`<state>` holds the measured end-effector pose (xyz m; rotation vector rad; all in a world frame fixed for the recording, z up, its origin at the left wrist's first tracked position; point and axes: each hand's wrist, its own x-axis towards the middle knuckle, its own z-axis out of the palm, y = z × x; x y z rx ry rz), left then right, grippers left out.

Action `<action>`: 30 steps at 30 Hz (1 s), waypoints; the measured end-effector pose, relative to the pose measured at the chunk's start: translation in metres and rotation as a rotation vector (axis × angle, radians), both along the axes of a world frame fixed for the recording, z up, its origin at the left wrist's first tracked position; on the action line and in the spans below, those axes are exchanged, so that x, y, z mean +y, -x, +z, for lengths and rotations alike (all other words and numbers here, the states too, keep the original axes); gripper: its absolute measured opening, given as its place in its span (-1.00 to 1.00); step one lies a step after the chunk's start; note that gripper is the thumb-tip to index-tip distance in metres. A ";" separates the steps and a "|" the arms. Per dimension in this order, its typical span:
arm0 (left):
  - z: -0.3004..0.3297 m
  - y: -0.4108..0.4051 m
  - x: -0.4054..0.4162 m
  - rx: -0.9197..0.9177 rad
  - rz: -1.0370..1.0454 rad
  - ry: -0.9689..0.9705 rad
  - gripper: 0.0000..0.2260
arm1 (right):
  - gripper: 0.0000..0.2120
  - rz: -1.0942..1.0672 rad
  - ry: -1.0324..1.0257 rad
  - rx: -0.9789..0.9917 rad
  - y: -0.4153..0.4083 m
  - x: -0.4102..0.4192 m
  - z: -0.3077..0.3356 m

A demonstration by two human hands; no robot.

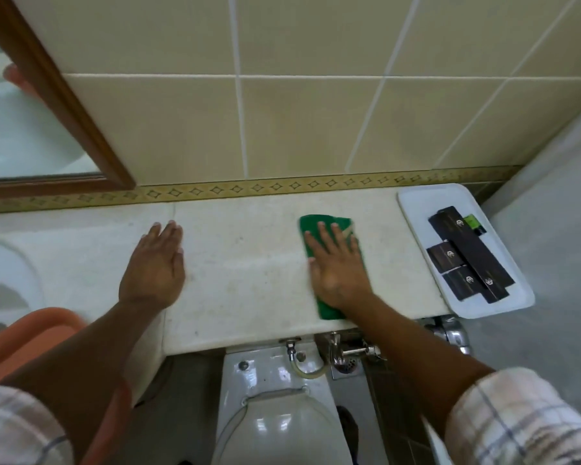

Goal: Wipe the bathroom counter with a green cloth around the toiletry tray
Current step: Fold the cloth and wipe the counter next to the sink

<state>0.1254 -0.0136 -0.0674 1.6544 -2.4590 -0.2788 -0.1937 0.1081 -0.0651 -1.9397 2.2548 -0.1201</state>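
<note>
A folded green cloth (312,226) lies flat on the pale stone counter (242,263), right of its middle. My right hand (337,266) presses down on the cloth with the fingers spread, palm flat. My left hand (156,266) rests flat on the bare counter further left, fingers together, holding nothing. The white toiletry tray (416,209) sits at the counter's right end, overhanging the front edge a little, a hand's width right of the cloth. Several black boxes (468,260) lie in it.
A white sink basin (4,280) is set into the counter at far left, with an orange plastic tub (31,340) in front of it. A wood-framed mirror (57,105) hangs above. Below the counter's front edge stand a toilet (275,414) and chrome valves (342,354).
</note>
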 end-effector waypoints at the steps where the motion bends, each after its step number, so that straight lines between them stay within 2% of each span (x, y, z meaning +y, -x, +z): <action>1: 0.000 0.001 -0.001 0.002 -0.003 0.002 -0.46 | -0.43 -0.046 -0.009 0.001 0.025 0.006 0.002; 5: 0.000 0.003 -0.001 -0.001 0.008 -0.010 -0.47 | -0.41 -0.087 -0.019 0.005 0.063 0.018 0.006; 10: 0.001 0.004 -0.003 0.004 0.025 -0.036 -0.55 | -0.41 -0.109 -0.057 0.023 0.040 0.013 0.008; 14: 0.002 0.001 -0.004 -0.007 0.016 -0.053 -0.55 | -0.39 -0.011 -0.080 -0.006 -0.021 0.006 0.015; 22: 0.009 0.005 -0.001 -0.006 0.017 -0.056 -0.55 | -0.38 0.219 -0.062 -0.020 -0.201 -0.012 0.001; 30: 0.002 -0.002 -0.002 0.004 0.037 -0.055 -0.54 | -0.36 0.198 -0.068 -0.053 -0.215 -0.018 -0.004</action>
